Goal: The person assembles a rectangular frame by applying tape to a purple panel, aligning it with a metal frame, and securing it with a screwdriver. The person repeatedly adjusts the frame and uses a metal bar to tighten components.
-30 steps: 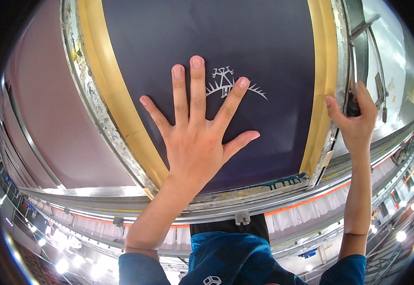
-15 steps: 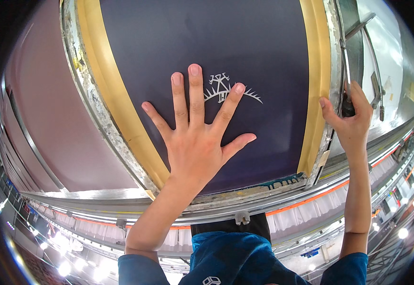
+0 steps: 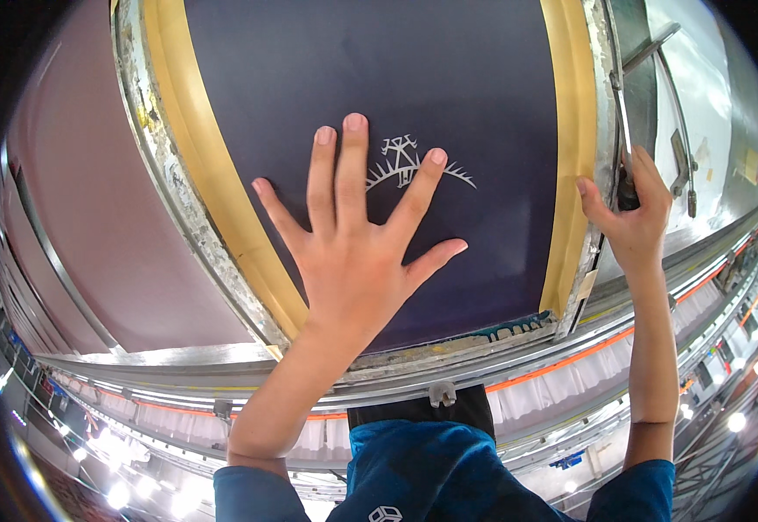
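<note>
A dark navy printing screen (image 3: 449,96) with a small white emblem (image 3: 409,161) lies in a yellow-taped metal frame (image 3: 570,157). My left hand (image 3: 357,252) rests flat on the dark mesh, fingers spread, its fingertips just beside the emblem. At the frame's right edge my right hand (image 3: 627,213) is closed around a dark handle on a thin metal lever (image 3: 620,113). The lever's upper part runs up along the frame.
A maroon pallet surface (image 3: 92,217) lies to the left of the frame. Curved metal rails with an orange stripe (image 3: 518,383) run below the screen. A grey metal plate with brackets (image 3: 701,113) sits at the right. Bright lamps shine along the lower rim.
The screen and both hands sit slightly lower and left in view. My right hand has closed tighter on the lever handle. My left hand stays flat on the mesh.
</note>
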A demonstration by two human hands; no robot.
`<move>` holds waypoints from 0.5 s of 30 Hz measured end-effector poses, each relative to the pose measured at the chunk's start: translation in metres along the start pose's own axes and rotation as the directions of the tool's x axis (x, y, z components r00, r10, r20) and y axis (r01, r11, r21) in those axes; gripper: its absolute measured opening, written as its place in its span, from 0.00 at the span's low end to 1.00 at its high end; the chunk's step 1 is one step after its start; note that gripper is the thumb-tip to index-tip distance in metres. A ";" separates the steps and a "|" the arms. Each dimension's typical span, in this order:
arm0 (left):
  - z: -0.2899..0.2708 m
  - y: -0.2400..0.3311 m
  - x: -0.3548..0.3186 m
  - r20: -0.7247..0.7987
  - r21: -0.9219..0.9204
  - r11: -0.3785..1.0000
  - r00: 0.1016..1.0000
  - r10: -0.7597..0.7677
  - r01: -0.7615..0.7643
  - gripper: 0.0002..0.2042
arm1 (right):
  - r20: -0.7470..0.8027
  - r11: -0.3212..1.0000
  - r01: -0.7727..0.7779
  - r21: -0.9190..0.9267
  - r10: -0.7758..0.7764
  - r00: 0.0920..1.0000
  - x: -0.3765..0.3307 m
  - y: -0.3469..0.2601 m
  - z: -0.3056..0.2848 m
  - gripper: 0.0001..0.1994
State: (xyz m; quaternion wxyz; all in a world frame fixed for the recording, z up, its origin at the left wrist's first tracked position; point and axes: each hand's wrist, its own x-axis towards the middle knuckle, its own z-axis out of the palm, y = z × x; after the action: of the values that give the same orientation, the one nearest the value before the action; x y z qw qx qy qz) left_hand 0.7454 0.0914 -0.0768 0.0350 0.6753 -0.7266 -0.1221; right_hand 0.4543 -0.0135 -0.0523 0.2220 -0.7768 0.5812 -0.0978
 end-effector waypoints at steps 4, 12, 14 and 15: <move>0.007 -0.003 0.015 -0.063 -0.019 1.000 0.998 -0.026 0.025 0.45 | -0.018 0.999 0.030 -0.016 -0.030 0.999 0.000 0.000 0.002 0.31; 0.010 -0.002 0.015 -0.009 0.044 0.999 1.000 -0.009 0.010 0.45 | -0.039 0.999 0.034 0.034 -0.033 0.999 0.000 -0.002 0.004 0.21; 0.009 0.000 0.015 -0.003 0.054 0.998 1.000 -0.013 0.013 0.44 | -0.026 1.000 0.030 0.010 -0.029 0.999 -0.001 0.006 0.004 0.30; 0.009 0.000 0.015 0.000 0.059 0.998 1.000 -0.014 0.014 0.43 | -0.035 0.999 0.043 0.024 -0.042 0.998 0.000 0.007 0.005 0.30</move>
State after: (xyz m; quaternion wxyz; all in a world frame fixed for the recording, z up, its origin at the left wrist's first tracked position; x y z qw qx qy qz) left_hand 0.7425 0.0772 -0.0870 0.0141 0.6809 -0.7253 -0.1008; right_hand 0.4500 -0.0138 -0.0596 0.2194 -0.7844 0.5669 -0.1231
